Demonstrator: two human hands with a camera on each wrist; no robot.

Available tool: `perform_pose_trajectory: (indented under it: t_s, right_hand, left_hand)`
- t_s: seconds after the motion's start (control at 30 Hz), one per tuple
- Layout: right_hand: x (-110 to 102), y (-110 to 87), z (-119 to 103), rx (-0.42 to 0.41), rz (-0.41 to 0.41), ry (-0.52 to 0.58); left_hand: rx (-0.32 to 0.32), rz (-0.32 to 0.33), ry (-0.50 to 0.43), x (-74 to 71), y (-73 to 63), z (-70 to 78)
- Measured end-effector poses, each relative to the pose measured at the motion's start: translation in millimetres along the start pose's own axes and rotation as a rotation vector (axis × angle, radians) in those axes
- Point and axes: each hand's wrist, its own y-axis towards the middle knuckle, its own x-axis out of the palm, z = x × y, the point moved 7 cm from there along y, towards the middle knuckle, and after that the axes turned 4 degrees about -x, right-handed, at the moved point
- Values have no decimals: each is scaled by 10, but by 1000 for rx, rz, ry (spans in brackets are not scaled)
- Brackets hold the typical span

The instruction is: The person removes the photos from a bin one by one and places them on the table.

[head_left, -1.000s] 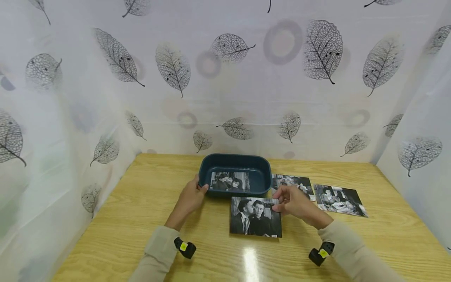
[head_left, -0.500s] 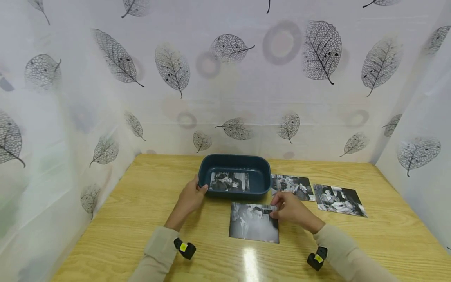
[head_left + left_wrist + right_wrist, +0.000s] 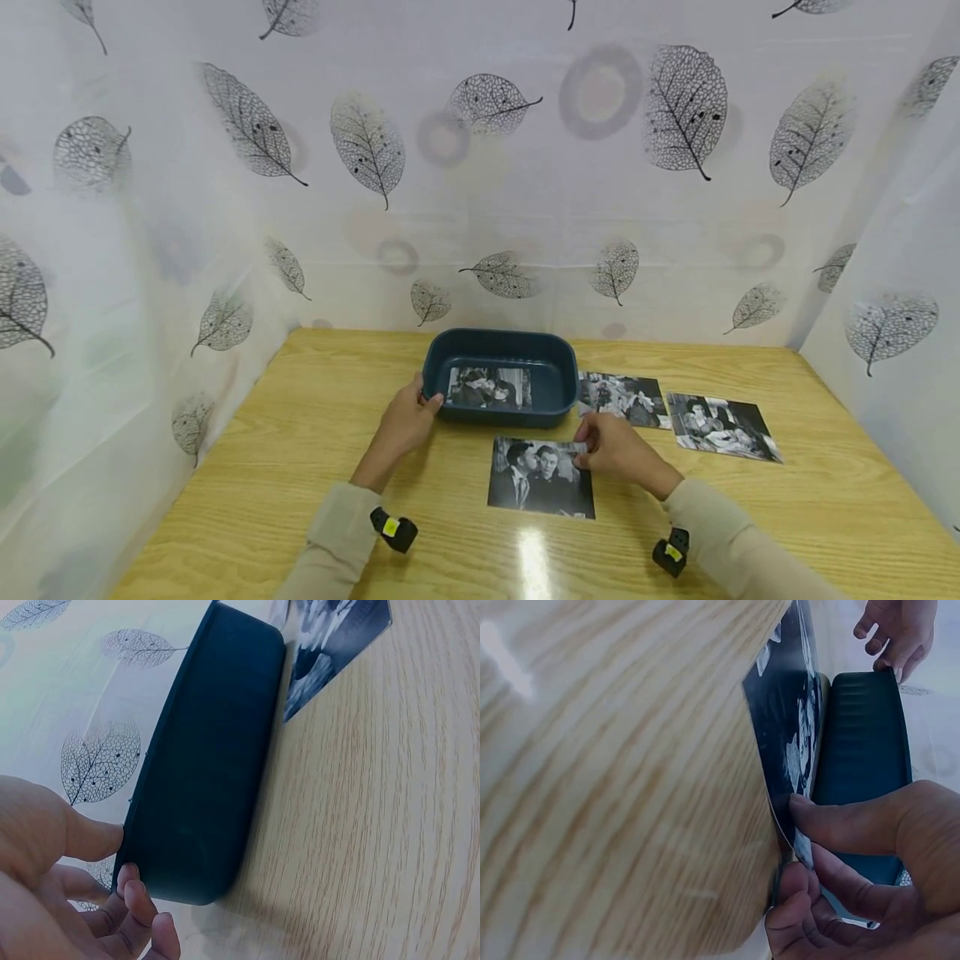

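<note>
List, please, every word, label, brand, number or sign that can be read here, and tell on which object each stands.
There is no readable text.
Photo in the right hand: any lettering is too small to read.
Photo inside the tray, photo beside it, far-right photo: the same.
Left wrist device, right wrist device: yellow patch, nothing legible.
Tray, leaf-printed backdrop: no lettering visible.

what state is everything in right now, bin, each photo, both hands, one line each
bin: upright, uncovered
photo in bin: picture side up
held photo: picture side up, upper right corner pinched
photo beside bin: picture side up
rightmost photo: picture side up
left hand: gripping bin's rim
right hand: pinching held photo
</note>
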Motion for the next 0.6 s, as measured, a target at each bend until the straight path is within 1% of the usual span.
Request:
perform_pose_trajectory:
  t_s: [0.27, 0.6]
  right_hand:
    - [-2, -10, -13, 31, -8, -33]
    - [-12, -10, -28, 26, 6, -59]
  left_hand:
    - [-17, 3, 2, 3, -4, 5]
    - [-24, 5, -19, 5, -3, -1]
